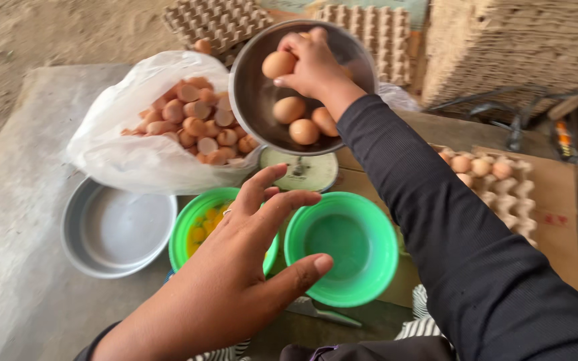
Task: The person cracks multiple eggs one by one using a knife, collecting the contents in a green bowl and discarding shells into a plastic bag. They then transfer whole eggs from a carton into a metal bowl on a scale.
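We see the right hand (312,67) pinched around a brown egg (279,64), fingertips and thumb closed on it just above the steel bowl (252,100) that sits on a small scale (300,170). Three more eggs (302,120) lie in the bottom of that bowl, apart from the held one. The left hand (235,281) holds nothing: its fingers are spread wide and hover over the green bowl with yolks (195,224) (whether they brush its rim we cannot tell). Just beside it, rim against rim, stands an empty green bowl (369,267). To the left lies a grey metal pan (78,234), and behind it a plastic bag of eggshells (192,120) leans on the steel bowl. Right of the sleeve an egg tray (503,184) holds a few eggs. Open concrete (15,167) stretches left of the pan.
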